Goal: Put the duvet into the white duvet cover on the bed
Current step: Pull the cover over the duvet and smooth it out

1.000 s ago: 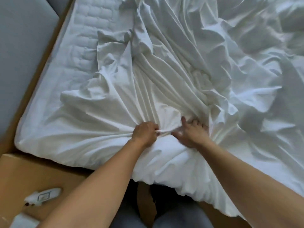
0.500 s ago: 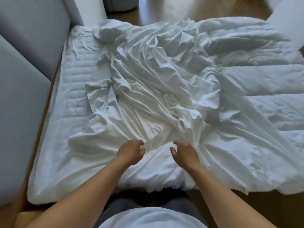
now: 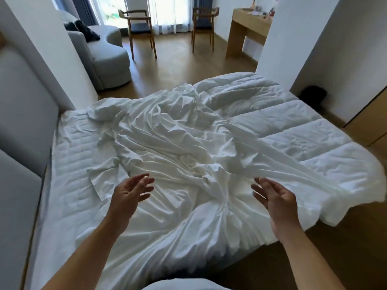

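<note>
Left hand: your left hand (image 3: pixel 129 195) hangs above the bed, palm turned in toward the other hand. Its fingers (image 3: pixel 146 182) are spread, loosely straight and hold nothing.
Right hand: your right hand (image 3: pixel 277 200) mirrors it, palm facing left. Its fingers (image 3: pixel 260 186) are relaxed and apart, with no cloth between them.
Between the hands: they are well apart, and a bunched ridge of white cloth runs toward you through the gap.
Duvet cover: the thin white duvet cover (image 3: pixel 178 143) lies crumpled over the middle of the bed. It is heavily creased, and its near edge is gathered into tight pleats at the bed's edge in front of you.
Duvet: the thicker quilted duvet (image 3: pixel 293 130) lies on the right and far part of the bed. It shows uncovered there, and its left part goes under the crumpled cover. Its right edge droops over the side of the bed.
Bed: the bed (image 3: pixel 69 164) shows a bare quilted mattress top on your left, next to a grey padded headboard (image 3: pixel 23 105).
Room beyond: a grey sofa (image 3: pixel 106 57) and two wooden chairs (image 3: pixel 140 28) stand on the wood floor (image 3: pixel 178 68). A wooden counter (image 3: pixel 245 30) holds small items too far off to tell.
</note>
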Motion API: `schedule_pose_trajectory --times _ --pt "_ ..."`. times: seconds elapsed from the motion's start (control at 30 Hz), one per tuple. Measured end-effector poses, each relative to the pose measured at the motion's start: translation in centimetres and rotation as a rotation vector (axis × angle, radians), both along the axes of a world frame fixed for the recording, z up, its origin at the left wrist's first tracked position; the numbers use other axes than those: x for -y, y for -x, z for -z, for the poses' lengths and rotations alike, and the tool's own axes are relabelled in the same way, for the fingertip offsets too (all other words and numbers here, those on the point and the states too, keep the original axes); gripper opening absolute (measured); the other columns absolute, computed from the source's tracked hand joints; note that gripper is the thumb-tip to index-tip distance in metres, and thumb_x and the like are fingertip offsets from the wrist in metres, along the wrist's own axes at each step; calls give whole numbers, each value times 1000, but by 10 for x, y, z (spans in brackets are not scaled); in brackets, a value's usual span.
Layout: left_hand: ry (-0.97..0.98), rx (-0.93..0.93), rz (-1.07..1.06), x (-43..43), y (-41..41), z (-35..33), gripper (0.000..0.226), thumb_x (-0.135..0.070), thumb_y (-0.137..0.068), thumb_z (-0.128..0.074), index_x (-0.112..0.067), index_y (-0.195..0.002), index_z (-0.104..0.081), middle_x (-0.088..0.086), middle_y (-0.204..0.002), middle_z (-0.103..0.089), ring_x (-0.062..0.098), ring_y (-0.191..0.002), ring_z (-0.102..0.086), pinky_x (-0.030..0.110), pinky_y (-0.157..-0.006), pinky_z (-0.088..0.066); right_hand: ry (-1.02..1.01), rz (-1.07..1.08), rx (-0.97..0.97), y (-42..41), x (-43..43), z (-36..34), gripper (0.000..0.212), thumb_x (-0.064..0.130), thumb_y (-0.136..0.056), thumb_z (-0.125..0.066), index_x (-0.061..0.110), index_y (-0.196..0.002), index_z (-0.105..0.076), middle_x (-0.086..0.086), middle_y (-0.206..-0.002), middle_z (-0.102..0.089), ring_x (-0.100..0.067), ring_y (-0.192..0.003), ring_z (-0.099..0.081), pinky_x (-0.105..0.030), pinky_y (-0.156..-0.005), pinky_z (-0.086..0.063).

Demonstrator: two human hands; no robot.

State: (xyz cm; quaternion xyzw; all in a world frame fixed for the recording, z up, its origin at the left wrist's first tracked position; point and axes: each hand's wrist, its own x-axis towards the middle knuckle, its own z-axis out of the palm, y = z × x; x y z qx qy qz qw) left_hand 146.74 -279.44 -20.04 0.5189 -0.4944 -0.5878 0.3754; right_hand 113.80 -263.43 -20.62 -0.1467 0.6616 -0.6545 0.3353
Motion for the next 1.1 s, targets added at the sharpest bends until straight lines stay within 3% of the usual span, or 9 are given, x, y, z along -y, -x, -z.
schedule_pose_trajectory --times 0.17,0.5,0.63,0.83,1.1 --pt "-2 -37 36 -34 53 0 24 -13 -100 -58 -4 -121 -66 15 -108 -75 32 -96 -72 46 -87 -56 -10 90 20 40 -53 -7 15 21 -98 -63 12 -105 -73 -2 -106 -77 -22 -98 -74 -41 -90 -56" --pt "16 -80 170 -120 201 3 23 -18 -98 -61 -9 -117 -69 12 -105 -76 32 -97 -73 45 -86 -56 -36 181 -31 153 -173 -18 16 26 -95 -66 15 -105 -74 3 -102 -77 -17 -98 -73 -38 -87 -59" --pt "-11 -73 190 -144 252 5 21 -16 -99 -60 -9 -116 -69 13 -104 -76 29 -92 -73 41 -83 -56 -51 208 -30 201 -205 -18 12 24 -95 -67 18 -101 -75 -4 -103 -76 -21 -100 -72 -39 -86 -60" --pt "-11 -22 256 -146 329 2 18 -16 -99 -61 -8 -111 -71 17 -102 -75 33 -87 -72 44 -82 -55 -42 225 7 262 -205 -4 16 31 -95 -67 20 -101 -76 -1 -101 -76 -22 -101 -71 -43 -88 -59" --pt "28 -50 258 -86 468 -3 17 -16 -98 -61 -8 -109 -71 15 -99 -76 33 -87 -73 45 -82 -57 -14 186 -47 383 -145 -4 19 33 -94 -66 20 -104 -75 4 -103 -76 -15 -101 -72 -41 -86 -59"
